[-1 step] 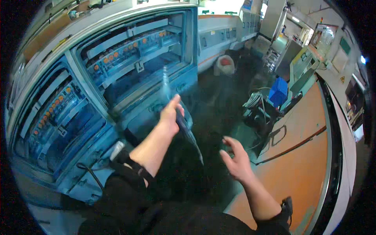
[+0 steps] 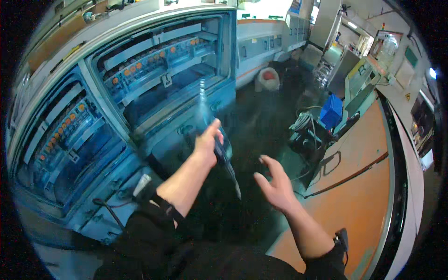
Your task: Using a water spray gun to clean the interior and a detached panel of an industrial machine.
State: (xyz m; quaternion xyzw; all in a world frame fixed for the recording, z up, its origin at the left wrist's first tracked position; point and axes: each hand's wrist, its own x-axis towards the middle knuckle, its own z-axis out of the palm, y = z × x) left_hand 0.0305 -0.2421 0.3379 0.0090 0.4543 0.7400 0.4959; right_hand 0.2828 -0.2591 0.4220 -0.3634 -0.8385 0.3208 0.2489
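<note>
The long, slender, dark-and-pale tool (image 2: 223, 153) is looking smooth, its lower tip glinting like metal. The big blue cabinet (image 2: 106, 100) is showing smooth, faintly glossy paint; the flat orange panel (image 2: 354, 205) is looking smooth but scuffed; the blue, box-shaped plastic bin (image 2: 331, 111) is looking slightly shiny; the black cloth sleeve (image 2: 140, 233) is looking matt.
</note>
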